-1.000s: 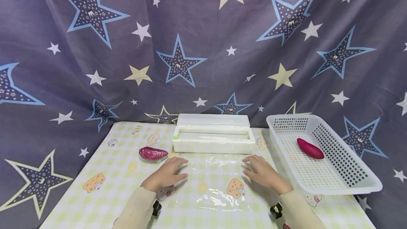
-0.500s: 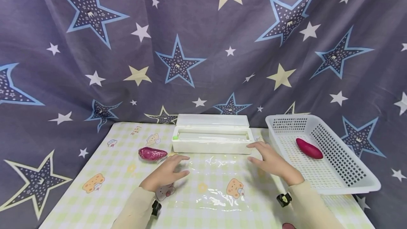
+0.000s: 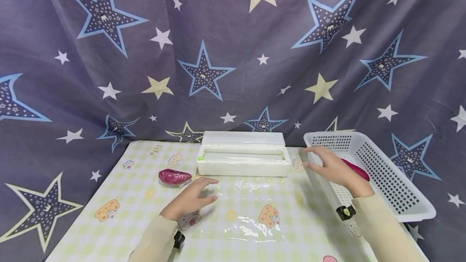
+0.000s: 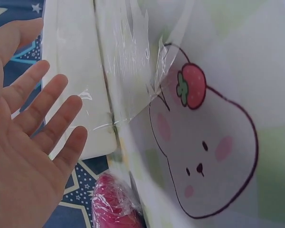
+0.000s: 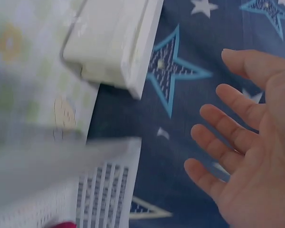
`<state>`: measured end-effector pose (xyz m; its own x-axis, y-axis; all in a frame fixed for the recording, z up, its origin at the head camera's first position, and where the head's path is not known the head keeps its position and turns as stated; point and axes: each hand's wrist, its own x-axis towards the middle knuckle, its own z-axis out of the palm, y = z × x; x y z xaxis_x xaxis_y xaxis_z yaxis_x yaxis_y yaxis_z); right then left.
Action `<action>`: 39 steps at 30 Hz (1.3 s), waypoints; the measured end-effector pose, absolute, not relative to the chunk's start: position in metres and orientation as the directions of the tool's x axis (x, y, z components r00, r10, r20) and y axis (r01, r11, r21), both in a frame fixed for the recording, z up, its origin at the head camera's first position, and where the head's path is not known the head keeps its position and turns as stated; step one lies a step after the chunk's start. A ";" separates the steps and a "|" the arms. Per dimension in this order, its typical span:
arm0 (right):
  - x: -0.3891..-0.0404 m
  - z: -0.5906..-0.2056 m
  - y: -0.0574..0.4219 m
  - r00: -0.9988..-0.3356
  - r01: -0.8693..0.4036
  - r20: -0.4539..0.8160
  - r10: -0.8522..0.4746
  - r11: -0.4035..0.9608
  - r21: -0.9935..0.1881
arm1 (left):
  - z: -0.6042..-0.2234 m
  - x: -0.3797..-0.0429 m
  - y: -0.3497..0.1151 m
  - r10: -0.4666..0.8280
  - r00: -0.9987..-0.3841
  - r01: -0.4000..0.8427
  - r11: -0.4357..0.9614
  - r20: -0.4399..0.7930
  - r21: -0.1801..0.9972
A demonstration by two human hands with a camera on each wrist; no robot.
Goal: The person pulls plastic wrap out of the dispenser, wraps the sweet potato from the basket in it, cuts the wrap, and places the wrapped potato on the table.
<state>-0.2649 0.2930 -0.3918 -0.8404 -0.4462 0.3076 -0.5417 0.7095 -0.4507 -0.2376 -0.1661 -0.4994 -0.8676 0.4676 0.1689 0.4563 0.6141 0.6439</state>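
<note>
My left hand [image 3: 191, 199] hovers over the left edge of a sheet of clear cling film [image 3: 247, 209] spread on the tablecloth; its fingers are spread apart and hold nothing. Over the near-left rim of a white plastic basket [image 3: 411, 217] is my right hand [image 3: 333, 167], its fingers loosely extended. In the basket lies a purple-red sweet potato [image 3: 358, 170], partly covered by that hand in the head view. A similar sweet potato wrapped in film [image 3: 174, 176] rests left of the white cling film box [image 3: 244, 167], beyond my left hand.
The box stands with its lid [image 3: 244, 137] raised at the back of the table, and the film reaches up to its front. A checked tablecloth [image 3: 127, 229] covers the table. Behind it hangs a star-patterned curtain [image 3: 233, 92].
My right hand has moved right and away from me, from above the film's right edge to over the basket. My left hand stays nearly where it was.
</note>
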 end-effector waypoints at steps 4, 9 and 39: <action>-0.271 -0.387 0.314 -0.868 -0.495 0.275 -0.413 0.746 -0.445 | -0.499 -0.237 -0.163 0.469 -0.867 0.454 0.607 0.167 0.652; -0.274 -0.388 0.340 -0.910 -0.415 0.219 -0.352 0.768 -0.488 | -0.499 -0.238 -0.156 0.487 -0.856 0.470 0.595 0.173 0.652; -0.300 -0.435 0.437 -0.996 -0.002 -0.073 -0.054 0.820 -0.572 | -0.512 -0.238 -0.126 0.549 -0.814 0.506 0.509 0.191 0.696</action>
<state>-0.2997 0.4365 -0.4349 -0.9959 -0.0535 -0.0731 -0.0020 0.8200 -0.5724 -0.2381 -0.1262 -0.5118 -0.8140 0.5487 0.1908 0.5065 0.5095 0.6956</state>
